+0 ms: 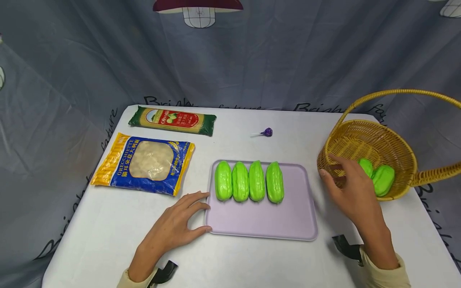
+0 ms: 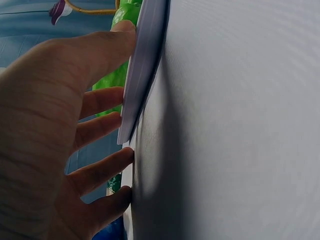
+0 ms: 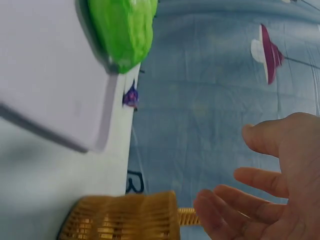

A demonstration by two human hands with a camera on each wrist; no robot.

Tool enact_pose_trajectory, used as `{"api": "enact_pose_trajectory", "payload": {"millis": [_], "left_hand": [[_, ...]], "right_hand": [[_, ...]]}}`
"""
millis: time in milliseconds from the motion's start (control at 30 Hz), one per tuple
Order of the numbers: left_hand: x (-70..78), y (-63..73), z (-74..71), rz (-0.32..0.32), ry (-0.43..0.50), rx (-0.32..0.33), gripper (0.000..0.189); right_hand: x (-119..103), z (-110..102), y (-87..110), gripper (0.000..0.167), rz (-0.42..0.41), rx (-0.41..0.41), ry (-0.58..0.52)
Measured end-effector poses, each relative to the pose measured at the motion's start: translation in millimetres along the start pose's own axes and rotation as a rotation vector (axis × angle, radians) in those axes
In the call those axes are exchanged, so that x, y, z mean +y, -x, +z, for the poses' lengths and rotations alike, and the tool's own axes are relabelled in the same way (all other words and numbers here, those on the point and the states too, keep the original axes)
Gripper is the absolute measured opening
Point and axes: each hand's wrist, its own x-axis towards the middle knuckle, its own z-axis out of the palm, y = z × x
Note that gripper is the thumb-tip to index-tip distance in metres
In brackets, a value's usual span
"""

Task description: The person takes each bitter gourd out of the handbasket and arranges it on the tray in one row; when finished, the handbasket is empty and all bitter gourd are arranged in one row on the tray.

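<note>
On the lilac tray several glossy green, ridged, elongated fruits lie side by side in a row. My left hand rests at the tray's left edge, fingers spread; in the left wrist view its thumb and some fingertips meet the tray's side. At the right, my right hand hovers over the near left rim of a wicker basket, its fingers loosely bent and nothing in them. Inside the basket are two more green fruits, partly hidden behind that hand.
A purple lollipop lies behind the tray. On the left are a blue and yellow pasta bag and, farther back, a green pasta packet. The basket's tall handle arches above it. A grey curtain hangs behind the table.
</note>
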Motion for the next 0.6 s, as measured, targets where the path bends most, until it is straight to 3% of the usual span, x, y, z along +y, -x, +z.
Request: {"api": "enact_pose_trajectory", "payload": {"millis": [333,600], "left_hand": [[-0.1,0.0,0.5,-0.001,0.005,-0.003,0.051],[-0.4,0.1,0.6,0.007,0.0,-0.002,0.05]], "right_hand": [[23.9,-18.4,1.3,0.057,0.143,-0.039,0.031],[39.6,-27.9,2.2,0.06,0.203,-0.101,0.119]]}}
